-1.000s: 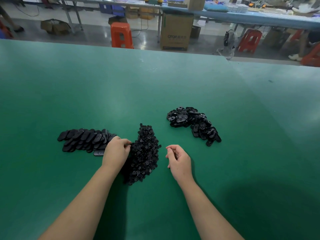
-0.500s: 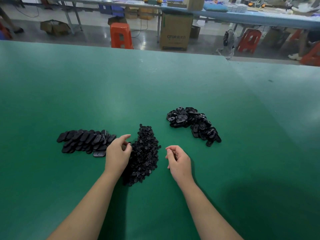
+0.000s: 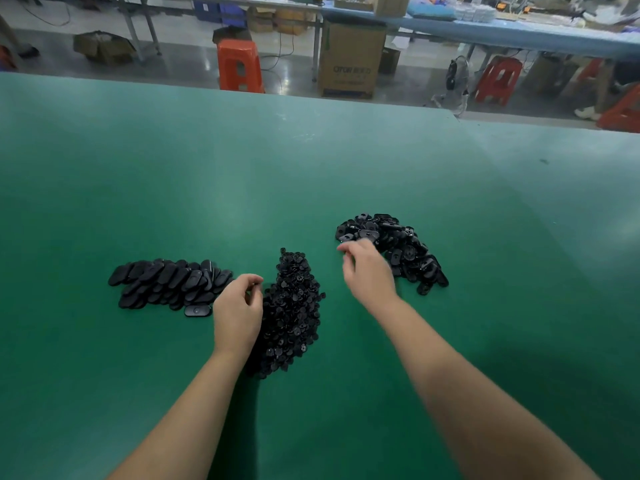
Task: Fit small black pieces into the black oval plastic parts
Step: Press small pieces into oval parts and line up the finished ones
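Reaching right hand (image 3: 367,271), fingers loosely curled, empty, from 6 o'clock up to oval parts pile (image 3: 398,251) at 2; left hand (image 3: 237,306) curled beside small pieces heap (image 3: 294,306), contents cannot tell; next oval fetch judged underway

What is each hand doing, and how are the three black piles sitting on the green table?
left hand: fingers curled beside the small pieces pile.
right hand: reaching onto the loose oval parts pile, blurred.
stacked oval parts: lying in overlapping rows.
green table: flat, carries all piles.
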`<move>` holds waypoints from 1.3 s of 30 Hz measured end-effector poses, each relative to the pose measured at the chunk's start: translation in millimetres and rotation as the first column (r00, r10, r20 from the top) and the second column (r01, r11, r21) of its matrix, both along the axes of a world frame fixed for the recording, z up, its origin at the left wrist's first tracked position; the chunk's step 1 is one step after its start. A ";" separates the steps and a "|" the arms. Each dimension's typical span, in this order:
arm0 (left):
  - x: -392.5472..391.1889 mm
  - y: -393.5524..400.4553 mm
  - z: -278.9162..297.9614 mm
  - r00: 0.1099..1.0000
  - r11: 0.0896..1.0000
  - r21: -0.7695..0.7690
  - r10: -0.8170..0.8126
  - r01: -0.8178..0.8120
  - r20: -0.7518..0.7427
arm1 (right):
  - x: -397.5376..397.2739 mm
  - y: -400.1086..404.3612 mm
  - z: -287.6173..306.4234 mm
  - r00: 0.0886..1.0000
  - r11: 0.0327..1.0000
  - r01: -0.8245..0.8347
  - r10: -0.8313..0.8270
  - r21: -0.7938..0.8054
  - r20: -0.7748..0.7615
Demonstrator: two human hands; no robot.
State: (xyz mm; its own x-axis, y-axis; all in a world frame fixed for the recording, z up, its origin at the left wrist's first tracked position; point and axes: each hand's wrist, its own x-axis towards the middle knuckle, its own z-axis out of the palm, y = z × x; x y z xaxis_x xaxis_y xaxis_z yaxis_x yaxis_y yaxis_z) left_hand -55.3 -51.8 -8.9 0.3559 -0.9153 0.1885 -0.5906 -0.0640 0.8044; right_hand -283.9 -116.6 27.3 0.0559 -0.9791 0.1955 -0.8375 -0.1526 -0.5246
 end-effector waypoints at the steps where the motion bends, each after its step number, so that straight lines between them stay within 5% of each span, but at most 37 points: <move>1: 0.2 -0.7 0.2 1.000 1.000 0.003 0.004 -0.004 0.005 | -2.8 -14.9 6.0 0.994 1.000 -0.014 0.015 0.003 -0.109; 7: 0.9 -2.0 0.8 1.000 1.000 -0.001 0.015 -0.015 0.027 | -19.0 -68.7 24.5 0.863 0.978 0.097 0.009 0.185 -0.505; 19: 1.7 -4.9 -4.4 0.999 1.000 -0.004 0.006 -0.006 -0.049 | -30.5 -69.0 25.4 0.855 0.971 0.084 0.044 0.222 -0.516; 23: 1.7 -5.1 -4.6 0.998 0.999 0.033 -0.001 0.003 -0.067 | -24.9 -58.1 27.9 0.976 0.984 0.128 -0.102 0.126 -0.194; 27: 3.9 -4.6 -2.9 0.997 0.999 0.044 -0.014 0.018 -0.075 | -4.4 -24.6 23.2 0.972 0.984 0.158 -0.169 0.079 0.163; 33: 5.6 -2.8 -0.7 0.990 0.999 0.025 -0.041 0.044 -0.137 | 26.8 36.6 -6.7 0.781 0.967 0.144 -0.240 0.208 0.576; 39: 8.7 -0.1 -1.5 0.959 0.998 0.039 -0.040 0.054 -0.280 | 38.8 71.0 -31.2 0.557 0.942 0.180 -0.336 0.284 0.759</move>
